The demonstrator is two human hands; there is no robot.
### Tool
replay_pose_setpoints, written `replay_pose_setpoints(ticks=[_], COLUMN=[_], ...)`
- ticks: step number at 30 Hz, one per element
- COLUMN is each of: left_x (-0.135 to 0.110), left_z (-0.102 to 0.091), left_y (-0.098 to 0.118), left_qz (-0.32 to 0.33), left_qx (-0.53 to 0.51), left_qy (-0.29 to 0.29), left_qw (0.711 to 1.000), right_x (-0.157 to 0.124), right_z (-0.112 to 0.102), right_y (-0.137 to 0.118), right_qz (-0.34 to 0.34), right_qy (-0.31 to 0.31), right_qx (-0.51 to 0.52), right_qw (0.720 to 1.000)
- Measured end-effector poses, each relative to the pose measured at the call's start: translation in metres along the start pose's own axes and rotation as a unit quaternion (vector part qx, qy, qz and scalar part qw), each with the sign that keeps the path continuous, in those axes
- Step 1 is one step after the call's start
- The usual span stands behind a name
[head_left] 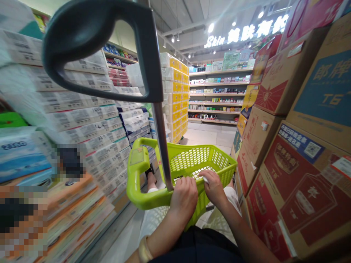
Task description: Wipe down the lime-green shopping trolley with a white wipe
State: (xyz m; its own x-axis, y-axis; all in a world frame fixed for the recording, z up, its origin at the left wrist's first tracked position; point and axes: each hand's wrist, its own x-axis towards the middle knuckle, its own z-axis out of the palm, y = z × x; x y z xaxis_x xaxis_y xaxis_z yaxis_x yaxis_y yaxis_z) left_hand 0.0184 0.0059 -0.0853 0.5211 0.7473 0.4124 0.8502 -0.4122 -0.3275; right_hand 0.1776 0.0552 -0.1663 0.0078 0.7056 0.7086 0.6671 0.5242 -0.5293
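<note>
A lime-green plastic shopping basket (189,160) with a lattice of holes stands in front of me, between my legs. My left hand (185,191) is closed over its near rim, just right of the metal pole. Beside it, my right hand (214,188) is curled at the same rim. A small white bit shows between its thumb and fingers, too small to name. The metal pole (162,146) rises from the basket to a large dark grey loop handle (153,54) close to the camera. Through the holes, the visible basket floor shows no goods.
Stacked white packs (101,122) line the left side. Cardboard cartons (298,186) are piled close on the right. Yellow-and-white packs (177,96) form a tall stack ahead. Beyond it, pale floor (211,137) leads to shelves of small goods (219,91) under a lit sign.
</note>
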Motion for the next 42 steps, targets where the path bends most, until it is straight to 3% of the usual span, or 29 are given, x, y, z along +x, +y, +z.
replay_pose_setpoints(ticks=[14,22,30,38,42], left_x=[0.0,0.001,0.0,0.0,0.0], left_z=[0.002,0.001,0.002,0.001,0.001], left_y=[0.0,0.0,0.0,0.0,0.0], left_qz=[0.001,-0.004,0.002,-0.004,-0.001], left_qx=[0.002,-0.012,-0.007,-0.013,-0.015], left_qy=[0.005,-0.012,0.001,-0.002,0.001], left_qw=[1.0,1.0,1.0,1.0,1.0], right_x=[0.001,0.003,-0.001,0.003,0.0], right_z=[0.001,-0.001,0.002,-0.001,0.002], right_y=[-0.016,-0.003,-0.023,-0.003,-0.008], right_qz=[-0.015,-0.003,-0.024,-0.007,-0.003], right_qy=[-0.03,-0.01,-0.038,-0.017,-0.017], right_qx=[0.02,0.022,0.051,0.043,0.045], right_qw=[0.999,1.0,0.998,0.999,0.999])
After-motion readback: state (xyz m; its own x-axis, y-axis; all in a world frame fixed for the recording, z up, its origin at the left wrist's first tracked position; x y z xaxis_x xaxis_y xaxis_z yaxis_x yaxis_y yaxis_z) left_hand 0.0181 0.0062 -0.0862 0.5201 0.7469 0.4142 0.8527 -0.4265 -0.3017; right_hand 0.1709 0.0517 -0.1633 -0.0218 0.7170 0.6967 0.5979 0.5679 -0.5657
